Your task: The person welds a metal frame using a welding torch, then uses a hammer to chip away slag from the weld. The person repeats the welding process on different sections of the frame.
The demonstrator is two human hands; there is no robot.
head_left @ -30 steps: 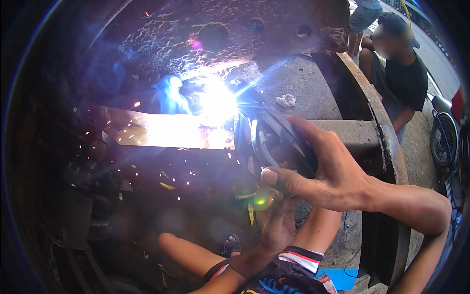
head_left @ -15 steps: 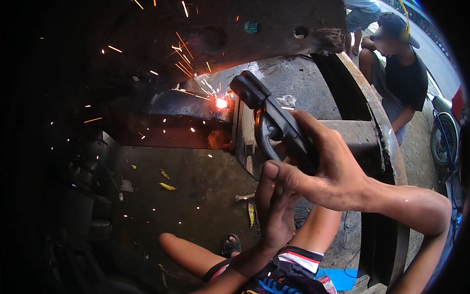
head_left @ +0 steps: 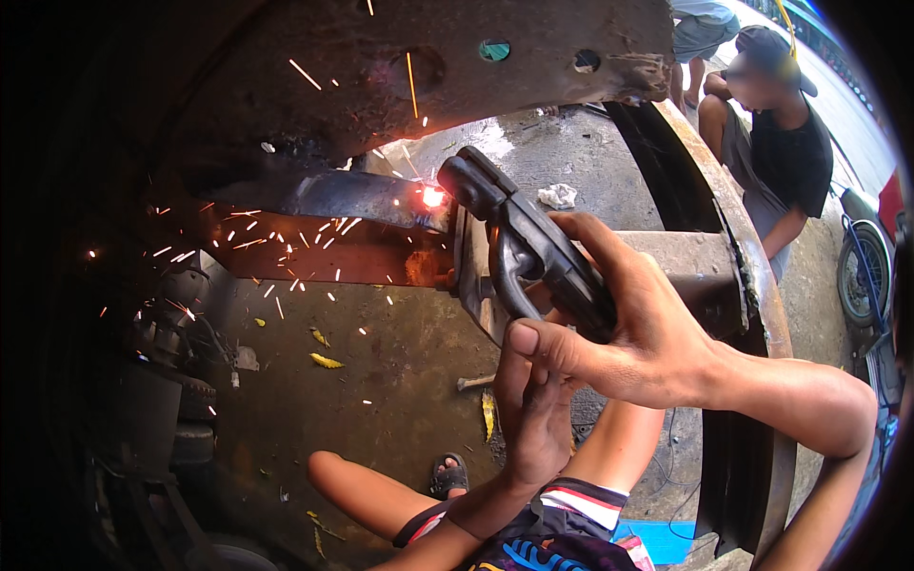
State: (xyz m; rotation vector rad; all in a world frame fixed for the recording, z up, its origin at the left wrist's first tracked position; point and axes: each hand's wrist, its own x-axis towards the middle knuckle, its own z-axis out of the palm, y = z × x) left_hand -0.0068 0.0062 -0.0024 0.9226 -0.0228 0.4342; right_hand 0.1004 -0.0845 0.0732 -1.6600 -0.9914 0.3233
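My right hand (head_left: 647, 352) grips a black welding electrode holder (head_left: 557, 257) by its handle, thumb bent over the lower end. Directly beneath, my left hand (head_left: 528, 438) reaches up, its curled fingers partly hidden behind the right thumb; what they hold is unclear. The holder's head lies just right of a small red-white glowing spot (head_left: 432, 196) on a dark steel bar (head_left: 352, 197). Orange sparks scatter over the bar and the rusty plate below it. A large holed steel plate (head_left: 428, 62) spans the top, and a pale crossbeam (head_left: 676, 257) runs behind my right hand.
A rusty curved beam (head_left: 771, 324) runs down the right. Beyond it a person (head_left: 781, 167) in black squats, another stands (head_left: 700, 43), and a motorbike wheel (head_left: 862, 271) shows. Dark machinery (head_left: 167, 409) is at left. Yellow leaves (head_left: 327, 362), cables and a blue board (head_left: 657, 542) lie below.
The glaring blue-white arc of a second ago has died to a small glow with flying sparks. The holder's head has shifted slightly left and down since half a second ago; both hands are nearly still.
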